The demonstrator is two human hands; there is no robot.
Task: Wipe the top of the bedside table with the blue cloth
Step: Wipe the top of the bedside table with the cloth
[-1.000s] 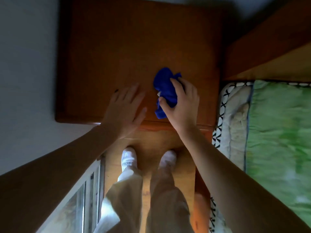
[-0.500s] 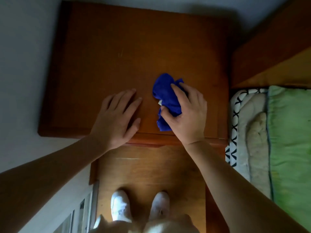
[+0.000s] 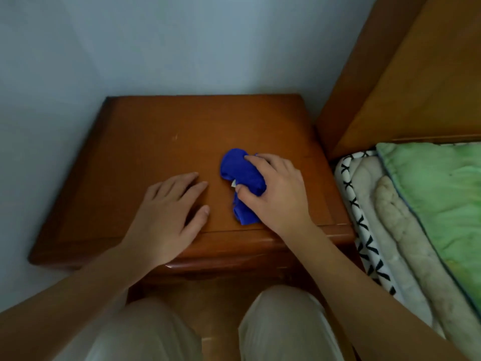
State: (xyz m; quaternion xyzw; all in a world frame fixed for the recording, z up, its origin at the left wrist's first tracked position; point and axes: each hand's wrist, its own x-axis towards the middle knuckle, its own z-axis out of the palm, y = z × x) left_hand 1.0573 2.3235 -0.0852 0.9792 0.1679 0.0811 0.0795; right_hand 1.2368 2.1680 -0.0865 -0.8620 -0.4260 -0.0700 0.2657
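Observation:
The brown wooden bedside table point(image 3: 156, 142) stands in a corner against a pale wall. A bunched blue cloth point(image 3: 240, 175) lies on the right half of its top, near the front edge. My right hand point(image 3: 277, 194) is shut on the cloth, fingers over it and thumb under its near side, pressing it on the wood. My left hand point(image 3: 169, 217) rests flat and open on the top, to the left of the cloth, its palm over the front edge. A small pale tag shows at the cloth's edge by my thumb.
A wooden headboard point(image 3: 406, 74) rises right of the table. A bed with a green cover point(image 3: 437, 188) and a black-and-white patterned blanket point(image 3: 364, 230) lies along the right side. My knees in light trousers point(image 3: 281, 321) are just before the table.
The view has tilted up, showing the wall and the table's back edge; my feet are out of view and my knees fill the bottom. Both hands keep their places on the table top.

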